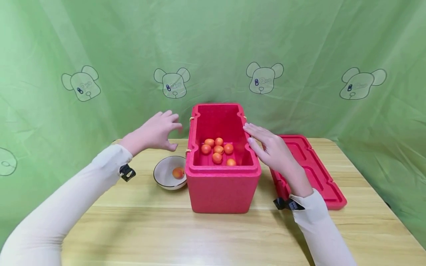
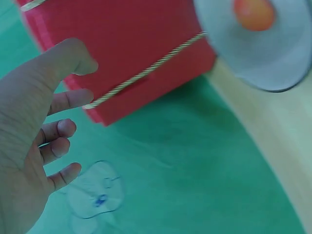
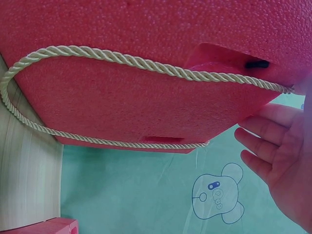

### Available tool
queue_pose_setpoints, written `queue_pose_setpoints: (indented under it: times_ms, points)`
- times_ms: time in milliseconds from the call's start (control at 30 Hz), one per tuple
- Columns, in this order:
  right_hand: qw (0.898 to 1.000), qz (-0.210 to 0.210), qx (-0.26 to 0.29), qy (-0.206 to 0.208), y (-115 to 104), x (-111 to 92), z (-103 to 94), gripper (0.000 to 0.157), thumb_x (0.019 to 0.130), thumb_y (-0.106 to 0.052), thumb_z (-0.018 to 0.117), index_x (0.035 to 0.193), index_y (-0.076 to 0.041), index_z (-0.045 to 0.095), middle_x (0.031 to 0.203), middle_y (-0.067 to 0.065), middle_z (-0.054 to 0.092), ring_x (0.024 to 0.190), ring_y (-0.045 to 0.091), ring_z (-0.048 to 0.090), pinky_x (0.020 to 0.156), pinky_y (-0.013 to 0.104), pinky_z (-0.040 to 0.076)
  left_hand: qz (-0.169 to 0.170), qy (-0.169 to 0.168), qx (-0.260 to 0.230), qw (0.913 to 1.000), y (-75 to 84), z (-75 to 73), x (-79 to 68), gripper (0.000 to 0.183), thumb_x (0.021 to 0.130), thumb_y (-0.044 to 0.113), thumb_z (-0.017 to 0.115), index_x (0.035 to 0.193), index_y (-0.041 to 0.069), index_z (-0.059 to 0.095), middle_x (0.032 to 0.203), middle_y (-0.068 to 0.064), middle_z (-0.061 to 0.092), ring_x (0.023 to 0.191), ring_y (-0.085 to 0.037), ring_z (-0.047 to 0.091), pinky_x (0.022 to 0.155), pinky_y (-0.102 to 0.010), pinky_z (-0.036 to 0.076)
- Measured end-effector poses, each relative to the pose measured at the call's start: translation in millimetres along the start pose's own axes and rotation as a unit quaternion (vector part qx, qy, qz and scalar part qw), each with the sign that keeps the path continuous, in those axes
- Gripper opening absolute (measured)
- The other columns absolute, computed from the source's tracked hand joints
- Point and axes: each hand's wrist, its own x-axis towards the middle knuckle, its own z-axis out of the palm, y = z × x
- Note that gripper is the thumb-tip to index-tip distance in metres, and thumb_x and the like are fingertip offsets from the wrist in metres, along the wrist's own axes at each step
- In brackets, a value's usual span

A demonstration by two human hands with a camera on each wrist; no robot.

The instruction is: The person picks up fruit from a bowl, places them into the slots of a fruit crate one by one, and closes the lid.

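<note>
An open-topped red foam box (image 1: 223, 192) stands on the table, with several small round orange fruits (image 1: 217, 158) on its floor. Beside its left wall is a white, dark-rimmed bowl (image 1: 164, 176) holding one orange fruit (image 1: 178, 173). My left hand (image 1: 158, 129) hovers above and behind the bowl, thumb and fingers spread apart in a loose curve with nothing between them. On the box's right rim rests my right hand (image 1: 273, 147), its fingers fairly straight. The right wrist view shows that hand's fingers against the box's upper edge.
To the right lies the red lid (image 1: 313, 173), grooved side up, on the wooden table (image 1: 149, 229). A twisted rope (image 3: 146, 64) hangs along the box's right side, another rope (image 2: 146, 72) along its left. Behind the table hangs a green curtain (image 1: 213, 37).
</note>
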Motion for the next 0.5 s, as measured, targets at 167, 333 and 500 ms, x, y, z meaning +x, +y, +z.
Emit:
queue_pose_setpoints:
  times_ms: [167, 333, 500]
  points:
    - [1.0, -0.001, -0.002, -0.002, 1.1, 2.3, 1.8, 0.055, 0.098, -0.028, 0.063, 0.15, -0.018, 0.051, 0.155, 0.005, 0.051, 0.145, 0.027, 0.048, 0.107, 0.054, 0.048, -0.009, -0.024, -0.014, 0.9996, -0.5, 22.7, -13.3, 0.039, 0.072, 0.037, 0.083, 0.102, 0.013, 0.073, 0.1, -0.007, 0.058, 0.098, -0.026, 0.05, 0.08, -0.041, 0.042]
    - [1.0, -0.002, -0.003, 0.001, -0.5, 1.6, 0.5, 0.054, 0.098, -0.026, 0.064, 0.15, -0.017, 0.052, 0.155, 0.005, 0.051, 0.144, 0.027, 0.048, 0.107, 0.054, 0.048, -0.016, -0.037, -0.035, 0.9986, -2.1, 43.1, -23.3, 0.037, 0.071, 0.035, 0.083, 0.101, 0.015, 0.073, 0.097, -0.004, 0.057, 0.096, -0.025, 0.049, 0.079, -0.04, 0.041]
    - [1.0, 0.001, 0.0, 0.001, 0.2, -0.1, 1.1, 0.055, 0.098, -0.027, 0.064, 0.151, -0.018, 0.051, 0.156, 0.004, 0.051, 0.145, 0.026, 0.047, 0.107, 0.054, 0.048, -0.029, -0.063, -0.064, 0.9956, -0.5, 59.6, -30.1, 0.034, 0.072, 0.032, 0.082, 0.101, 0.016, 0.073, 0.098, -0.004, 0.058, 0.097, -0.023, 0.048, 0.084, -0.043, 0.042]
